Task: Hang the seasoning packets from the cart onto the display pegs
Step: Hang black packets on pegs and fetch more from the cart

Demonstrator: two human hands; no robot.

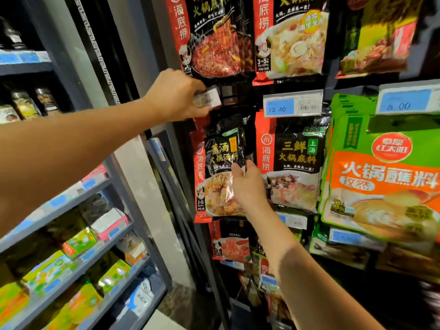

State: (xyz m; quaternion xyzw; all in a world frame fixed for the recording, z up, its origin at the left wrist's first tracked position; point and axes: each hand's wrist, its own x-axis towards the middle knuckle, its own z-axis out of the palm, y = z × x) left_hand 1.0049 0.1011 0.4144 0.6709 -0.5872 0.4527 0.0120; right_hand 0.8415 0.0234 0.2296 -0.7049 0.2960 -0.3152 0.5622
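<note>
My right thumb (237,169) lies on the front of the black-and-red seasoning packet (221,163) and my other fingers go behind its right edge. So my right hand (248,186) pinches it up against the display, in the left column. My left hand (177,96) curls its fingers round a small price tag (210,97) just above the packet's top. To the right hangs a similar packet (295,163), then green-and-orange ones (381,177).

Bright glare on packets, blurred warped edges
</note>
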